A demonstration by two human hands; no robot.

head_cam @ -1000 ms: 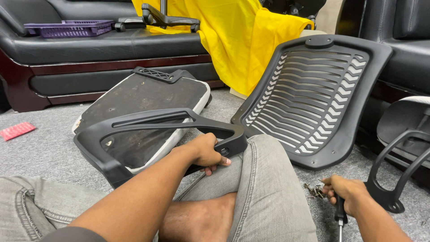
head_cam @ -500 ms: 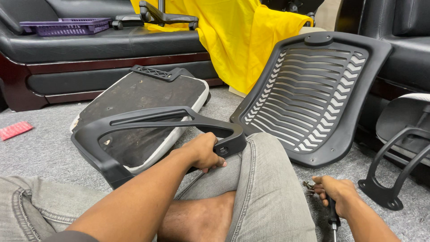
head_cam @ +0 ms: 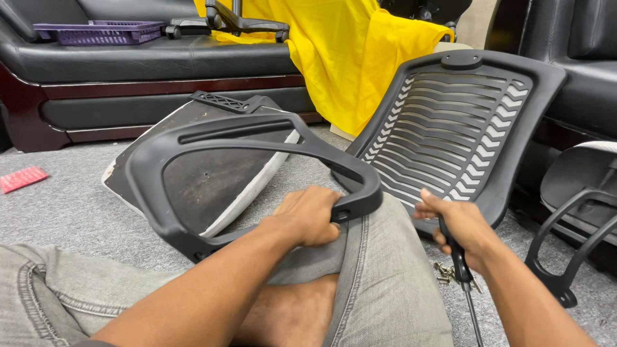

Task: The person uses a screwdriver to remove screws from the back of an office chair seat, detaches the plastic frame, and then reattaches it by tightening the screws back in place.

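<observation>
Where the grey carpet floor [head_cam: 71, 212] runs out, hemmed on the far side by a black sofa [head_cam: 160, 64], on the right by a dark chair [head_cam: 578, 71]. Open carpet only at the left, around a small red packet [head_cam: 22, 178]; elsewhere crowded. Seen from the head camera: resting across the lap in grey jeans [head_cam: 379, 289], a black plastic armrest frame [head_cam: 212, 138], looping up and left over a seat base [head_cam: 212, 173] lying tilted on the floor. Just behind its right end, leaning upright, a slatted black backrest [head_cam: 463, 122], with yellow cloth [head_cam: 347, 58] draped beyond. Left hand [head_cam: 308, 215], grip clamped on the armrest frame at its lower right corner, fingers curled under the edge. Right hand [head_cam: 459, 225], grip clamped on a screwdriver [head_cam: 464, 283], black handle in the fist, shaft pointing down toward the bottom edge. Near both, just apart: frame corner to the left of the tool hand. Beside the shaft on the carpet, a few loose screws [head_cam: 445, 273]. At far right, a second black armrest [head_cam: 565, 250].
</observation>
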